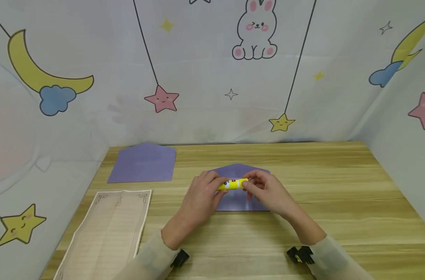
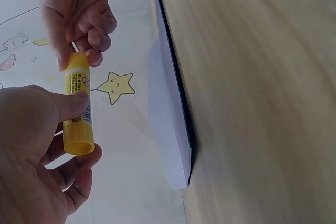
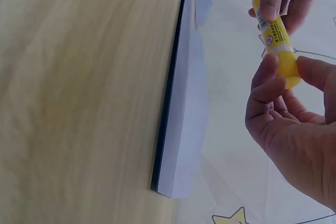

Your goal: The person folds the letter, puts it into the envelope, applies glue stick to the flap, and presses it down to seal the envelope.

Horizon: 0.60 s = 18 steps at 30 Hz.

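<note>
A: Where's the tube [image 1: 237, 184]?

B: Held up over the near envelope [image 1: 233, 203], almost level, between the left hand [image 1: 203, 190] and the right hand [image 1: 269, 189]. It's yellow, with a white band and a printed label.

A: How does each hand hold it?

B: The left grips the body, its thumb across the label. The right pinches the other end between thumb and finger.

A: Anything blocking the view?

B: Yes, from the head: hands and tube cover part of the near envelope, which is purple. The wrist views show it from the side, low on the worktop [image 1: 338, 186], apart from the tube.

A: What else is around?

B: A far envelope [image 1: 142, 163], purple too, near the worktop's back left corner. Just in front of it lies a ruled sheet [image 1: 107, 229] with ornate corners; the left sleeve [image 1: 153, 254] overlaps its near right side in the head view. Behind everything, a pale backdrop [image 1: 205, 128] printed with a rabbit, stars and moons.
</note>
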Tool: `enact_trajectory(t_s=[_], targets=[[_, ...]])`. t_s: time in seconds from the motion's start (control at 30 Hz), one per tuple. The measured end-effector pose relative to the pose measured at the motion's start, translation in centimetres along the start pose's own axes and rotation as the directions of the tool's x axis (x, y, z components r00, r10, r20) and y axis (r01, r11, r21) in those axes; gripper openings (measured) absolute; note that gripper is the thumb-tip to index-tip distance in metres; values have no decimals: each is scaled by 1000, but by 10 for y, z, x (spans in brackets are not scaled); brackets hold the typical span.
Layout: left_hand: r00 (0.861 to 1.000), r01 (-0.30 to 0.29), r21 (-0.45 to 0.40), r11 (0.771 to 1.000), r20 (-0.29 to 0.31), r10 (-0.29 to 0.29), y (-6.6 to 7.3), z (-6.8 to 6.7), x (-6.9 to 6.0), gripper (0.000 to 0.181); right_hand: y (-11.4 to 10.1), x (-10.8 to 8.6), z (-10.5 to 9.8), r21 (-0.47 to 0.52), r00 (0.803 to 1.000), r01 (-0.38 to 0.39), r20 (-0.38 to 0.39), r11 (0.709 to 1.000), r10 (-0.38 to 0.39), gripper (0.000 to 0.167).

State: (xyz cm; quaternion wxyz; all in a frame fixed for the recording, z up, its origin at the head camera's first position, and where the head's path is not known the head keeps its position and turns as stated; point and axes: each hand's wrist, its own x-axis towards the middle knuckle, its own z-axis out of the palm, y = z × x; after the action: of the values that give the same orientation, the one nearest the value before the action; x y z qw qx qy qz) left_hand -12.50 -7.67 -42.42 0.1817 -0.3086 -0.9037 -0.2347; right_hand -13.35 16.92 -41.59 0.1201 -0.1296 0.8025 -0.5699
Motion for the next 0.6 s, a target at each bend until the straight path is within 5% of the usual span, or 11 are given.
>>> enact_trajectory(t_s=[0.37,0.6], targets=[[998,64,2,998,-12,-64,-3,1,-1,33,-2,-1,-6,-27,996,77,-44,997,-79,24],[978,179,-147,973,-80,-192,-6,0,0,32,-6,-1,-25,-84,990,45,-126,995,-56,34]])
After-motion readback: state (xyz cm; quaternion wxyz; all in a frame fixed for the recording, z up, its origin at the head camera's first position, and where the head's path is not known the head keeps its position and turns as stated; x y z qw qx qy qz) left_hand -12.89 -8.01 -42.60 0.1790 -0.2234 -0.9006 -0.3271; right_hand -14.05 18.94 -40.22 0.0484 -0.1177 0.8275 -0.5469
